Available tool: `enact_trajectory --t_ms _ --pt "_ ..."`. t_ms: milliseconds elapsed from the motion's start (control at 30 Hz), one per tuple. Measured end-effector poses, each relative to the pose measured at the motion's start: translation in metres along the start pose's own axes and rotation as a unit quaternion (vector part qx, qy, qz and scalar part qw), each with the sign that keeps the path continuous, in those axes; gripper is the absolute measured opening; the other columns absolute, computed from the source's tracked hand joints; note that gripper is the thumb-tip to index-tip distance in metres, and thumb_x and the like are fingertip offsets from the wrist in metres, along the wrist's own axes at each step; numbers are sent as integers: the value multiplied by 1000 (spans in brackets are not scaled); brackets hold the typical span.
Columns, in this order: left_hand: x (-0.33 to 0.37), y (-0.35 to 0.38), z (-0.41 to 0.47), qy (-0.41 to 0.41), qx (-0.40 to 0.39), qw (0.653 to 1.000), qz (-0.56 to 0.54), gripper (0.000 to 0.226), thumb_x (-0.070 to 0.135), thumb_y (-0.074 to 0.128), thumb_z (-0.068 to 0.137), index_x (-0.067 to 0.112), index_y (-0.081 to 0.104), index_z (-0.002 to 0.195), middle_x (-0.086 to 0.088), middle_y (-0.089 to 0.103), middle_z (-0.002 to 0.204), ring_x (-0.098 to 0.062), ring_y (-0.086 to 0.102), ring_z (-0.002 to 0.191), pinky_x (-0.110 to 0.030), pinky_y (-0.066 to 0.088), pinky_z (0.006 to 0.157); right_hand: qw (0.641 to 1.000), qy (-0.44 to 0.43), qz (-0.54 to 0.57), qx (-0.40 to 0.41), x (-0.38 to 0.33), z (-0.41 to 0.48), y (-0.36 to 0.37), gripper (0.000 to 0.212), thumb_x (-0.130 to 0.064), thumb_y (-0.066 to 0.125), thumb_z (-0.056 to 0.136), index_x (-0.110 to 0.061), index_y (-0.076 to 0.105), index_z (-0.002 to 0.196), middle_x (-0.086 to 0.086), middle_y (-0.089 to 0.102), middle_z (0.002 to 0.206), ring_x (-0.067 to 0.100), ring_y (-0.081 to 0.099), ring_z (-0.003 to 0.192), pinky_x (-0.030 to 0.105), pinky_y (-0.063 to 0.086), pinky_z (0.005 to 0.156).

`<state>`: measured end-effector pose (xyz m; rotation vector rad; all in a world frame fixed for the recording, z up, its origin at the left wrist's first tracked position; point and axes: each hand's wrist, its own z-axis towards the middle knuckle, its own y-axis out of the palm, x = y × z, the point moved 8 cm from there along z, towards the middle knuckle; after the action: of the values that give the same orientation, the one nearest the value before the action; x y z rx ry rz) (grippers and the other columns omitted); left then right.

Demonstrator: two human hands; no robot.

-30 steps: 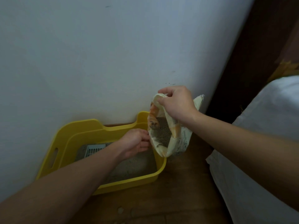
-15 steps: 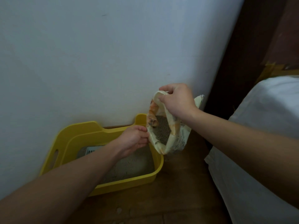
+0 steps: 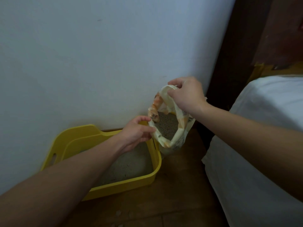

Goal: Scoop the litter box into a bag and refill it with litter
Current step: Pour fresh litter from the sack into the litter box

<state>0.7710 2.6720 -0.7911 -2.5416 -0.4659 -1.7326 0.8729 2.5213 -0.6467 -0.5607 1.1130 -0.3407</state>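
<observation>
left hand [image 3: 136, 130] now pinching bag [image 3: 179, 140] rim, mouth wider

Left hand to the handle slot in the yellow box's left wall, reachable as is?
Probably yes: nothing blocks the handle slot of the yellow box. But the left hand pinches the litter bag rim, so it must let go first.

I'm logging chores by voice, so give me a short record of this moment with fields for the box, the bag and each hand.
Box: yellow plastic litter box on wooden floor, against white wall, holding grey litter
Bag: cream and orange printed plastic litter bag, at the box's right end, mouth open, grey granules inside
Left hand: pinches the bag's near-left rim
Right hand: grips the bag's top rim
Pouring: none visible
</observation>
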Motion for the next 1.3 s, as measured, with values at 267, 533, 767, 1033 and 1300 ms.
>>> enact_trajectory --t_ms 267,533,767,1033,1300 --pt "5 27 3 31 24 998 59 28 -12 68 81 10 60 97 -20 62 114 -32 71 96 -36 62 74 994 -16 -111 6 22 5 -16 27 -15 59 86 -25 73 107 -4 71 104 16 65 97 30 54 83" --pt "-9 54 -7 43 16 992 117 25 -9 72 79 9 62 95 -16 63 104 -26 70 87 -36 62 76 979 -80 -185 20 31 17 -16 24 -11 56 86 -20 71 103 0 69 101 20 62 95 27 40 72" --pt "-43 65 -6 43 38 987 150 23 1 76 77 14 64 91 -16 67 100 -32 72 88 -51 60 78 973 -80 -216 -16 68 23 7 13 -15 56 88 -19 66 95 1 66 94 22 59 92 30 37 67" --pt "-76 55 5 2 59 977 203 23 15 83 74 25 67 86 -8 68 100 -23 70 88 -39 62 74 970 -68 -217 -89 97 27 59 19 -3 57 73 -19 61 82 6 66 88 31 59 88 34 44 66" --pt "-104 79 4 -64 50 986 143 47 9 75 82 31 59 121 10 48 113 -5 50 103 -14 45 69 972 -65 -193 -118 119 29 90 20 -3 56 72 -19 61 82 1 59 83 30 57 87 31 36 62"
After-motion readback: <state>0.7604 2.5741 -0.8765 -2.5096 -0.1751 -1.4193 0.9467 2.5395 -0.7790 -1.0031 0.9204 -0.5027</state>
